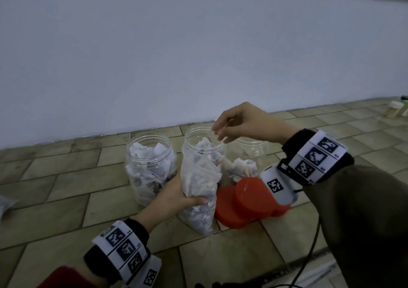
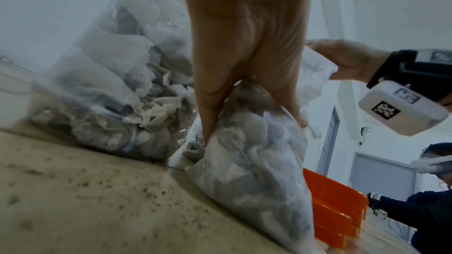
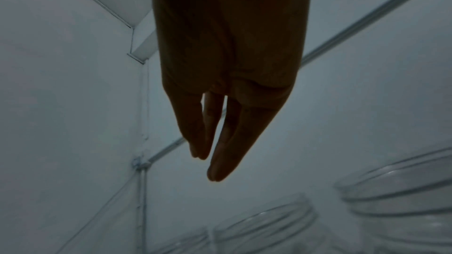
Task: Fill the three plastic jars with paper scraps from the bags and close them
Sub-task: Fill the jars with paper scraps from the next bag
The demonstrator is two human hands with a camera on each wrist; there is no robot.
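Middle jar (image 1: 204, 146), open-mouthed, partly filled, stands on tiled floor (image 1: 66, 199) at centre. Bag of scraps (image 1: 198, 190) leans against its front, at 6 o'clock of jar; my left hand (image 1: 176, 194) grips bag round its middle. My right hand (image 1: 240, 122) hovers over jar rim at 1 o'clock, fingers together, nearly straight, holding nothing I can make out. Left jar (image 1: 151, 166) at 9 o'clock, fuller. Right jar (image 1: 247, 155) at 3 o'clock, little inside. Orange lids (image 1: 245, 201) at 4 o'clock. Judgement: steady bag, pinch small clump, drop inside rim, press down.

A bare indoor room, possibly a data-collection space: tiled floor (image 1: 66, 177), plain white wall (image 1: 176, 56), grey door (image 2: 330, 138), and a second person (image 2: 428, 210) wearing a headset.
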